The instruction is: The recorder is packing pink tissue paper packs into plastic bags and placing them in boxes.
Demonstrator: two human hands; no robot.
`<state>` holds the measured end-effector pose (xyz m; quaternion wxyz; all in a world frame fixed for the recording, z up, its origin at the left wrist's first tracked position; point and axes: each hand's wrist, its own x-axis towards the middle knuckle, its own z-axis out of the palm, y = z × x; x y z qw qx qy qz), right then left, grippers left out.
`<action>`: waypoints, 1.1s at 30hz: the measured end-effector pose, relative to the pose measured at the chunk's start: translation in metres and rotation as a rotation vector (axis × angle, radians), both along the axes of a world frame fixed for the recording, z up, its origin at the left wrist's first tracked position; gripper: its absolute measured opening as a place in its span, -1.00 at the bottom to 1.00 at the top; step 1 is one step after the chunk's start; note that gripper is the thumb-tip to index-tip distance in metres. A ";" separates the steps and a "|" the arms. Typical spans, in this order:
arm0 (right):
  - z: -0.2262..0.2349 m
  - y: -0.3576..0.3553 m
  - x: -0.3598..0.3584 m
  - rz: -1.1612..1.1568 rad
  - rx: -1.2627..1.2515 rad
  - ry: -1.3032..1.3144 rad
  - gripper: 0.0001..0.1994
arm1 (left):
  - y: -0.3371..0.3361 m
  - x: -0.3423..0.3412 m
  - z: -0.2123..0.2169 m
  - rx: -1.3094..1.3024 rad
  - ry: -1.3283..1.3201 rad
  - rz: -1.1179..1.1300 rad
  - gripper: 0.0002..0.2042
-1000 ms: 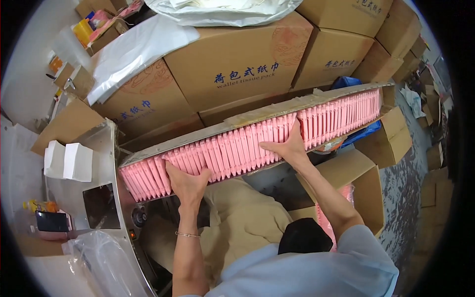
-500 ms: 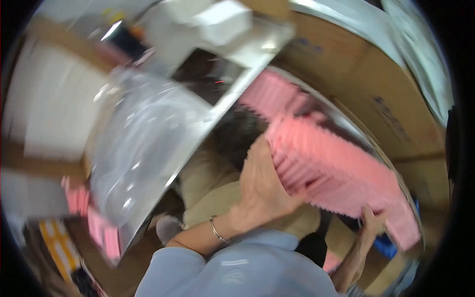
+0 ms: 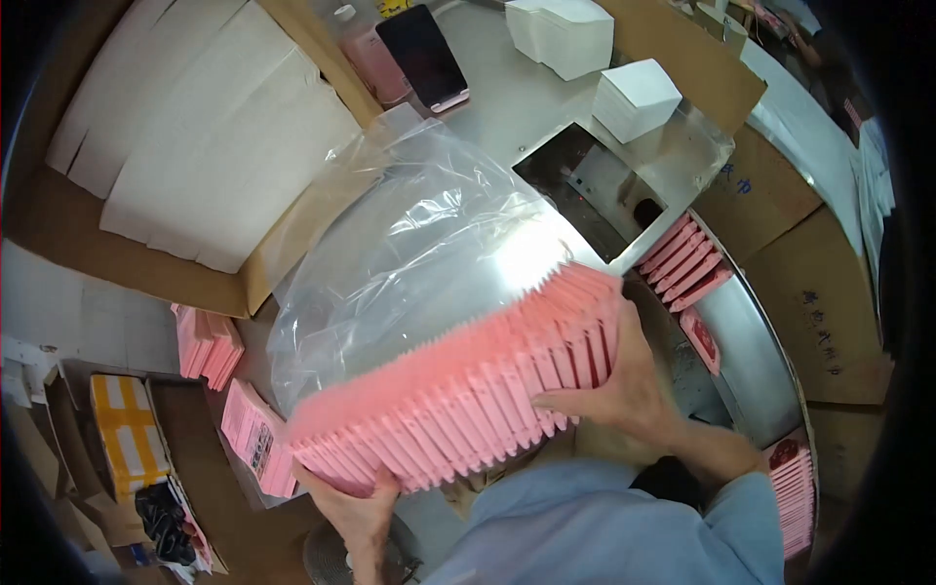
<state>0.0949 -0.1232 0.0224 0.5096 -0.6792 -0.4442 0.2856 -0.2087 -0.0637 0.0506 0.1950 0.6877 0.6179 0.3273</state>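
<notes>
A long row of flat pink packets (image 3: 458, 400), pressed together side by side, is held between my two hands. My left hand (image 3: 356, 507) closes round its left end, thumb on the near face. At the other end my right hand (image 3: 629, 390) clasps the row, with its thumb along the near side. The row is tilted, its right end farther from me, over the near edge of the metal table. Just behind it a clear plastic bag (image 3: 390, 244) lies spread on the tabletop, partly hidden by the packets.
On the metal table (image 3: 478, 88) stand a phone (image 3: 424, 58), a bottle (image 3: 370, 58) and white paper stacks (image 3: 636, 102) near a rectangular opening (image 3: 590, 190). A carton of white sheets (image 3: 224, 136) is at left. More pink packets (image 3: 682, 258) line the metal track (image 3: 746, 341) at right.
The row of packets has moved from the track on the right to the table's near edge by the plastic bag, still between both hands. The view has turned too.
</notes>
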 end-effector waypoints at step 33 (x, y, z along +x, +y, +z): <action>-0.003 0.120 0.102 0.493 0.274 -0.381 -0.61 | 0.090 -0.074 -0.012 -0.311 -0.543 -0.255 -0.59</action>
